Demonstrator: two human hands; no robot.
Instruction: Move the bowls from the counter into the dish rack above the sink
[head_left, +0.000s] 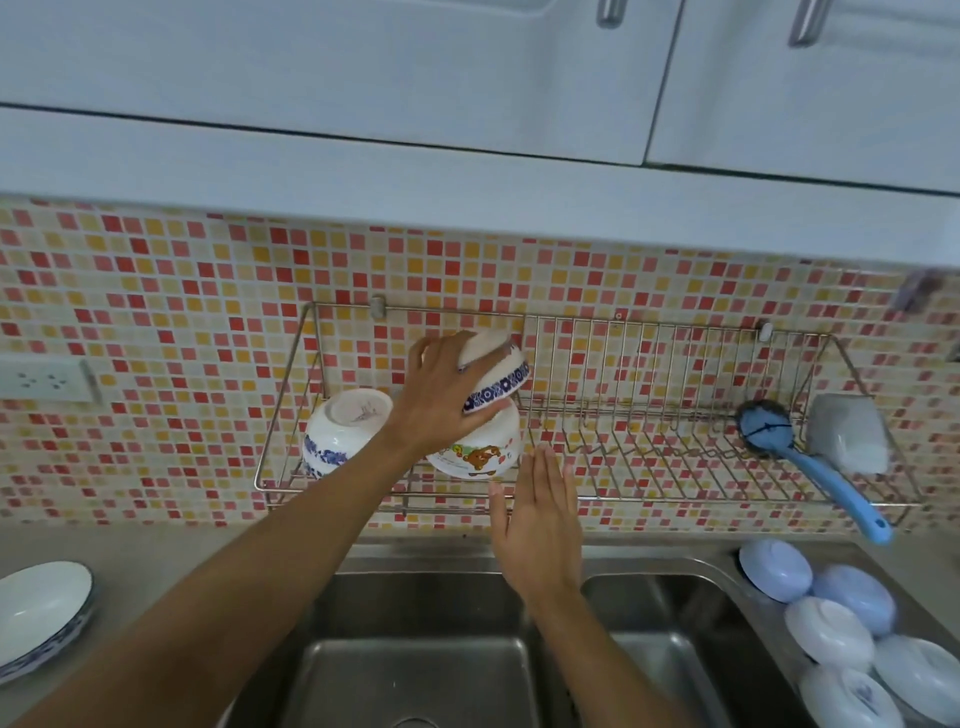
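Note:
A wire dish rack (649, 415) hangs on the tiled wall above the sink. At its left end lies an upside-down white bowl with a blue band (343, 431). Right of it sits an upside-down white bowl with a bear picture (480, 452). My left hand (441, 395) grips a blue-rimmed white bowl (496, 371), upside-down and tilted, resting on top of the bear bowl. My right hand (540, 519) is flat with fingers spread, just below and right of the bear bowl, holding nothing. Several upside-down bowls (831, 623) lie on the counter at the right.
A blue-handled brush (810, 457) and a grey cup (847, 436) occupy the rack's right end. A double steel sink (426, 649) lies below. White blue-rimmed plates (41, 613) are stacked on the left counter. A wall socket (41, 382) is at the left. Cabinets hang overhead.

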